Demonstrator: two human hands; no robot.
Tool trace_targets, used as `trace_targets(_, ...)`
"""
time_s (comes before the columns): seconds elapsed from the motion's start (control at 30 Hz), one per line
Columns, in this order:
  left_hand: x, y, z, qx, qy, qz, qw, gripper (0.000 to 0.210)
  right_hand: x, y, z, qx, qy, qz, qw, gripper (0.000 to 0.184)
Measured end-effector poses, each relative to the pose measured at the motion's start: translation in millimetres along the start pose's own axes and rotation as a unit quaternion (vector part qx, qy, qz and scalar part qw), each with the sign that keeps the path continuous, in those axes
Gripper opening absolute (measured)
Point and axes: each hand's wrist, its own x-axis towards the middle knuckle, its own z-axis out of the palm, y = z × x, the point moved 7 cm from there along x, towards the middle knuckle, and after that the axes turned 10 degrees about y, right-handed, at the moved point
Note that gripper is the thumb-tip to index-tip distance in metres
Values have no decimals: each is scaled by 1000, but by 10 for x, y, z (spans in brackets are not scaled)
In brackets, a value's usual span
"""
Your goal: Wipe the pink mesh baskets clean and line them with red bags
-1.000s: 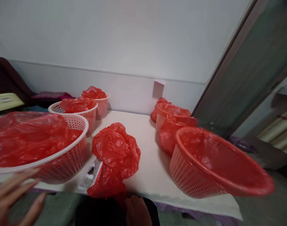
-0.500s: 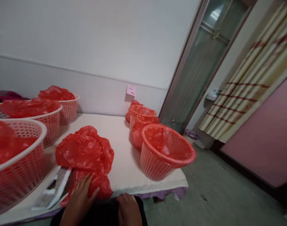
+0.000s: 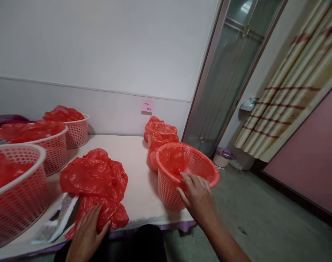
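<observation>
My left hand (image 3: 86, 233) lies on the near end of a crumpled red plastic bag (image 3: 96, 178), fingers stretched and thumb apart. My right hand (image 3: 198, 196) is at the front rim of a pink mesh basket (image 3: 168, 189) lined with red plastic. Its fingertips reach over the rim and the thumb is spread on the near side; I cannot tell whether they press on it. The basket stands at the right end of the white-covered surface (image 3: 138, 182). A grey and white cloth-like piece (image 3: 55, 222) lies left of the bag.
On the left stand several baskets with red plastic, the nearest a large white-rimmed basket (image 3: 21, 200). More red-lined baskets (image 3: 160, 131) stand behind the right one. A pink note (image 3: 147, 106) is on the wall. A bin (image 3: 222, 157) is on the floor.
My right hand has moved from my lap, right and forward, to the front rim of the pink basket. My left hand stays on the red bag. The view has shifted slightly.
</observation>
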Motion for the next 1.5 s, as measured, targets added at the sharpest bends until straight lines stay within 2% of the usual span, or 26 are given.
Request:
trace_targets(0.07, 16, 39, -31, 5, 7, 6, 1000, 66, -62, 52, 157, -11, -55, -16, 998, 24)
trace_targets(0.13, 37, 62, -46, 8, 11, 10, 1000, 63, -120, 12, 200, 3, -61, -26, 998, 13)
trace_targets(0.33, 48, 43, -71, -14, 33, 4, 999, 66, -138, -474, 62, 75, -24, -63, 995, 18)
trace_targets(0.43, 32, 20, -109, -27, 43, 1, 999, 66, -81, -644, 43, 110, -41, -65, 991, 14)
trace_targets(0.5, 24, 3, -150, -37, 49, -5, 998, 65, -22, -658, 39, 142, -62, -53, 986, 11)
trace_targets(0.63, 14, -19, -245, -51, 73, -18, 996, 63, 99, -583, -7, 222, -89, -11, 971, 7)
trace_targets(0.83, -16, 10, -285, -72, 59, -40, 995, 61, 119, -722, -21, 343, -152, -20, 927, 7)
trace_targets(0.97, -44, -35, -353, -125, 73, -87, 986, 53, 142, -656, -3, 414, -146, 52, 897, 20)
trace_targets(1.07, -49, -110, -456, -167, 94, -153, 969, 46, 163, -482, 67, 461, -131, 165, 862, 25)
trace_targets(1.13, -23, -106, -574, -202, 115, -197, 952, 43, 171, -348, 142, 499, -119, 266, 816, 26)
trace_targets(1.17, 7, -69, -648, -222, 123, -217, 943, 43, 174, -291, 180, 522, -110, 321, 783, 27)
trace_targets(1.23, 104, 88, -801, -270, 123, -253, 921, 44, 184, -240, 244, 576, -92, 421, 694, 29)
trace_targets(1.3, 239, 342, -931, -332, 88, -298, 891, 45, 214, -282, 260, 635, -68, 487, 596, 30)
trace_targets(1.33, 313, 505, -980, -375, 57, -318, 869, 46, 240, -332, 243, 660, -56, 499, 558, 29)
trace_targets(1.37, 385, 675, -1035, -425, 36, -338, 839, 47, 267, -393, 212, 680, -48, 500, 533, 28)
trace_targets(1.4, 453, 856, -1083, -474, 10, -350, 808, 47, 288, -460, 169, 694, -43, 492, 524, 26)
trace_targets(1.43, 510, 1038, -1122, -520, -21, -359, 775, 48, 303, -526, 112, 701, -39, 476, 530, 25)
trace_targets(1.5, 580, 1382, -1181, -621, -82, -370, 686, 52, 317, -670, -32, 699, -44, 419, 578, 21)
